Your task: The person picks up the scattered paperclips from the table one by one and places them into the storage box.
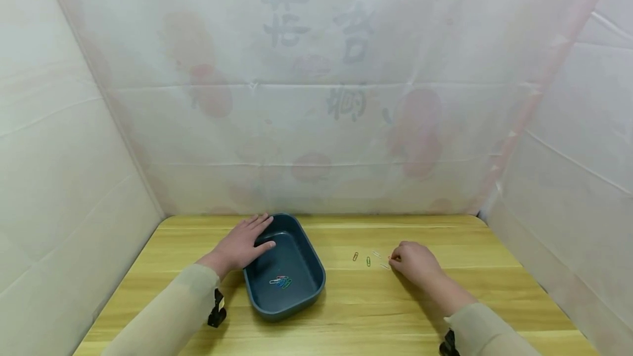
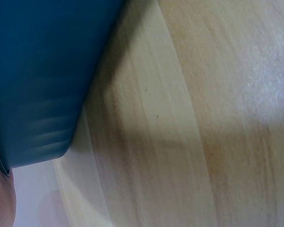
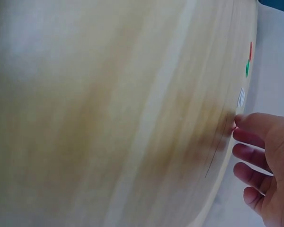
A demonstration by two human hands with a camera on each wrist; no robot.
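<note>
Left hand (image 1: 242, 246) lies flat and relaxed on the rim of the blue tray (image 1: 306, 284), steadying it. Right hand (image 1: 414, 261), fingers curled, pinches at a paper clip (image 1: 391, 258) on the bench (image 1: 445, 235). Advisable: keep the tray braced and take one clip at a time. Count: about four loose clips (image 1: 368, 261) beside the right hand; a small cluster (image 1: 280, 281), roughly three, in the tray.

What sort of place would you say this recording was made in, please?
Probably a makeshift recording booth rather than a working office: a wooden table is boxed in on three sides by white sheeting with faint printing showing through. Only a blue tray and a few paper clips lie there.
</note>
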